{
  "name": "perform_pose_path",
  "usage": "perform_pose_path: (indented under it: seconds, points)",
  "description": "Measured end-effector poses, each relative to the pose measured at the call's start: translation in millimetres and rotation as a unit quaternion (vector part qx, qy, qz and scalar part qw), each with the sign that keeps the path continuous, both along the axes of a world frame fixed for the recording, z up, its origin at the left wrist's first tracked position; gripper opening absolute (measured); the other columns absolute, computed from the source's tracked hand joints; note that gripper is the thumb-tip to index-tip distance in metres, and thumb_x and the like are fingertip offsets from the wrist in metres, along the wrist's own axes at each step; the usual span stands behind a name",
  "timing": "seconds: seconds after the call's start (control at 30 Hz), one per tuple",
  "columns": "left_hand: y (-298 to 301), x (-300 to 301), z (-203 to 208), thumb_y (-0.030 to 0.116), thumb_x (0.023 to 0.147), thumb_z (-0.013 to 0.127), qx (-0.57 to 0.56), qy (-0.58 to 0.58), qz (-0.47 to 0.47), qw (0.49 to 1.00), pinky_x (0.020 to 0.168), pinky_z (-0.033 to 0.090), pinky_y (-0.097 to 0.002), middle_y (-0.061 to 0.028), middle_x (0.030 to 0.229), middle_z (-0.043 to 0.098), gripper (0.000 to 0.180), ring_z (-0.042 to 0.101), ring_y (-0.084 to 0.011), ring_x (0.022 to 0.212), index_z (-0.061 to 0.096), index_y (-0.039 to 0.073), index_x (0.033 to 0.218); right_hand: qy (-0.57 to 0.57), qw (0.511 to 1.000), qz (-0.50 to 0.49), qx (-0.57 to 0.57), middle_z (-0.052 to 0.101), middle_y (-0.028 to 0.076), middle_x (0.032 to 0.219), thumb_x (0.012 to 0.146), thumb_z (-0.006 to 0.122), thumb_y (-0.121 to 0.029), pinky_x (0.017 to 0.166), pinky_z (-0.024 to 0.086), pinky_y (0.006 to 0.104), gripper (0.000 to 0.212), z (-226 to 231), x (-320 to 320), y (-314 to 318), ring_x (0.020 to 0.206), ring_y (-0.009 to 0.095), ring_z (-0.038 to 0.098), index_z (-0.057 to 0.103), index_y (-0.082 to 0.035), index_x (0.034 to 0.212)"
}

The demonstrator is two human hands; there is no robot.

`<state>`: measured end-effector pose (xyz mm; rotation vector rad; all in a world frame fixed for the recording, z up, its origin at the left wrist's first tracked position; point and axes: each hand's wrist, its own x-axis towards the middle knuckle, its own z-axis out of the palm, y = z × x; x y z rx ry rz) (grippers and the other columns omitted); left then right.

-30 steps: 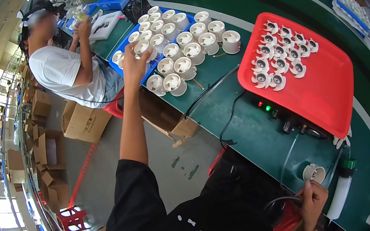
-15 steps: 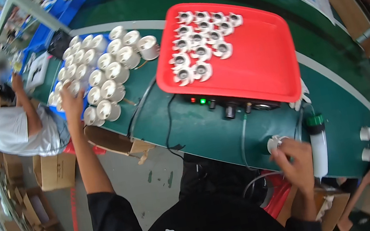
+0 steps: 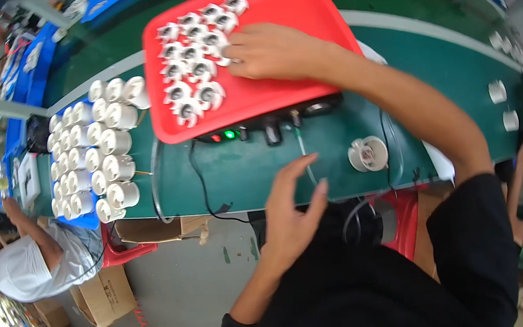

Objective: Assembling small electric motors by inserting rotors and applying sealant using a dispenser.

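Note:
Over the red tray point(image 3: 291, 5), my right hand point(image 3: 271, 52) has its fingers pinched on a small white finned part point(image 3: 225, 51) at the edge of the rows. Several similar white finned parts point(image 3: 191, 53) with dark round centres lie at the tray's left side. My left hand point(image 3: 289, 217) is held above the table's near edge, thumb and fingers apart, with nothing in it. To its right a white cup-shaped housing point(image 3: 369, 154) stands on the green table, its open top showing something inside that is too small to make out.
White cup-shaped housings point(image 3: 114, 142) stand in rows at the left, partly on a blue tray point(image 3: 88, 220). A black box point(image 3: 256, 130) with knobs and lights sits beneath the red tray. Tubes and a black cable point(image 3: 196, 174) cross the table. A person point(image 3: 43, 253) works at the left.
My left hand has left the housings and come to the middle. My right hand has gone from the near right onto the red tray. A housing now stands at the near right. The view has shifted.

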<state>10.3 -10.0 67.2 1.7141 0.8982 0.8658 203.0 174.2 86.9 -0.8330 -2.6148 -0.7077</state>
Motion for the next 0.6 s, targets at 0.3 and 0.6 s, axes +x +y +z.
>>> perform_pose_path:
  seconds: [0.3, 0.6]
  points:
    - [-17, 60, -21, 0.009, 0.078, 0.077, 0.097, 0.094, -0.101, 0.986, 0.108, 0.037, -0.0446, -0.0248, 0.138, 0.044, 0.078, 0.042, -0.0409, 0.13, 0.034, -0.005, 0.143, 0.056, 0.989, 0.056, 0.125, 0.051, 0.003, 0.074, 0.068, 0.064, -0.01, 0.064, 0.047, 0.0285, 0.012, -2, -4, -6, 0.077, 0.017, 0.055, 0.052, -0.007, 0.067]
    - [-16, 53, -30, 0.012, 0.072, 0.084, 0.045, 0.106, -0.025, 0.993, 0.101, 0.042, -0.0372, -0.0215, 0.128, 0.055, 0.068, 0.054, -0.0333, 0.121, 0.048, -0.002, 0.128, 0.07, 0.987, 0.132, 0.062, 0.061, 0.008, 0.081, 0.073, 0.071, -0.006, 0.055, 0.046, 0.0295, 0.012, 17, 45, -139, 0.071, 0.02, 0.06, 0.066, 0.001, 0.081]
